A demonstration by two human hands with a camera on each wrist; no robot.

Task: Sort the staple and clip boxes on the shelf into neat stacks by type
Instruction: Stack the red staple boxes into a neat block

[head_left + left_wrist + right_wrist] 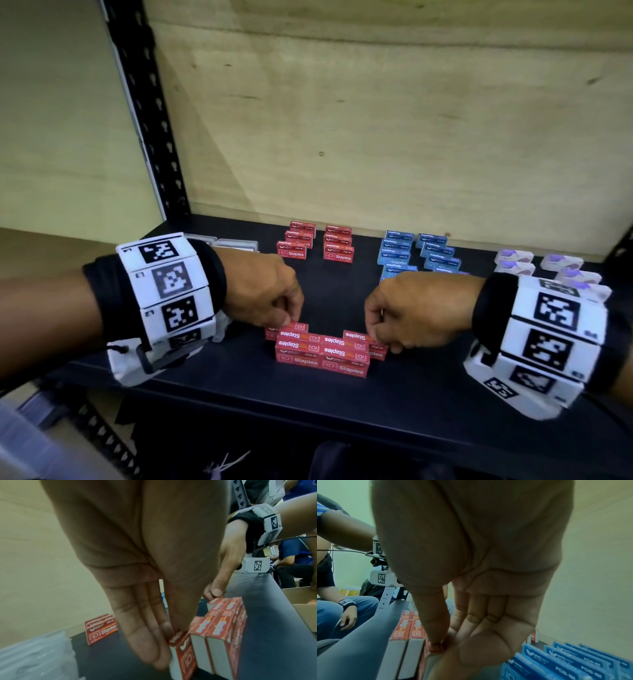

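A block of red staple boxes (322,354) stands near the front edge of the black shelf (411,404). My left hand (274,301) pinches a red staple box (287,328) at the block's back left; the same left red box (181,649) is seen held between thumb and fingers. At the block's back right my right hand (400,315) pinches another red staple box (359,337); this right red box (435,647) sits mostly hidden under thumb and fingers. Both held boxes lean against the block.
Two rows of red staple boxes (318,245) stand at the back middle, blue boxes (414,251) to their right, pale purple-and-white boxes (548,269) at far right. Clear plastic cases (236,245) lie at back left. A black slotted upright (144,109) borders the left. Another person (337,608) sits nearby.
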